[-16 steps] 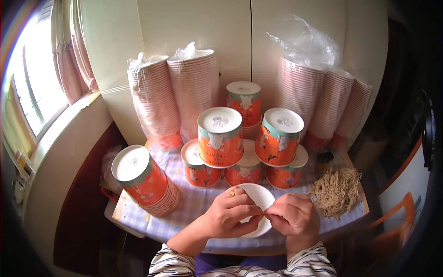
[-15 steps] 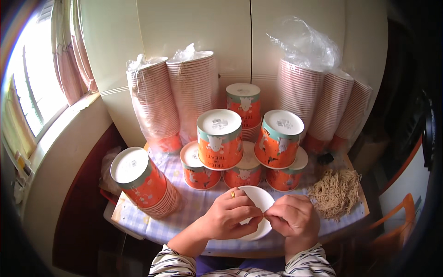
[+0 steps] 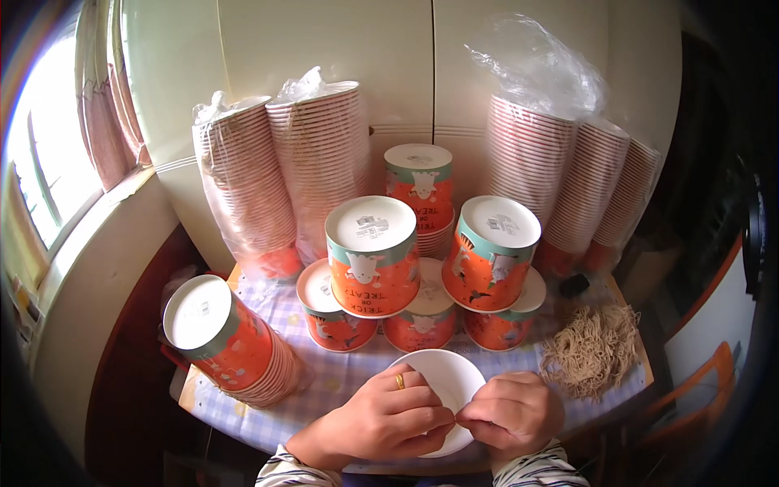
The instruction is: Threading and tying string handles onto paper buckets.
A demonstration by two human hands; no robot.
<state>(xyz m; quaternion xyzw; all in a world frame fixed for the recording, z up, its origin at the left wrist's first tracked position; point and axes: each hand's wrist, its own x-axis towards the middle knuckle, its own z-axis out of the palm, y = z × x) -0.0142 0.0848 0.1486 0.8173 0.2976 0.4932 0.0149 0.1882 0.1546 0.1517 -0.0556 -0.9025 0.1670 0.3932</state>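
Observation:
My left hand (image 3: 388, 415), with a ring on one finger, is closed in a pinch. Its fingertips meet those of my right hand (image 3: 513, 412), which is pinched closed too. Whatever lies between the fingertips is too small to make out. Just beyond and partly beneath both hands is a white-lined paper tub (image 3: 454, 375), its mouth facing up; the hands hide much of its near side. To the right of my right hand lies a tangled heap of beige strings (image 3: 591, 351).
Upside-down orange tubs form a small pyramid, including a left upper tub (image 3: 373, 272) and a right upper tub (image 3: 491, 264). A nested stack (image 3: 235, 349) leans at left. Tall plastic-wrapped stacks (image 3: 320, 162) stand behind, on a checked tablecloth (image 3: 260, 422).
The whole view has shifted, with the tubs looking slightly nearer. My hands and the open tub sit lower in the picture; the fingertips stay pinched together.

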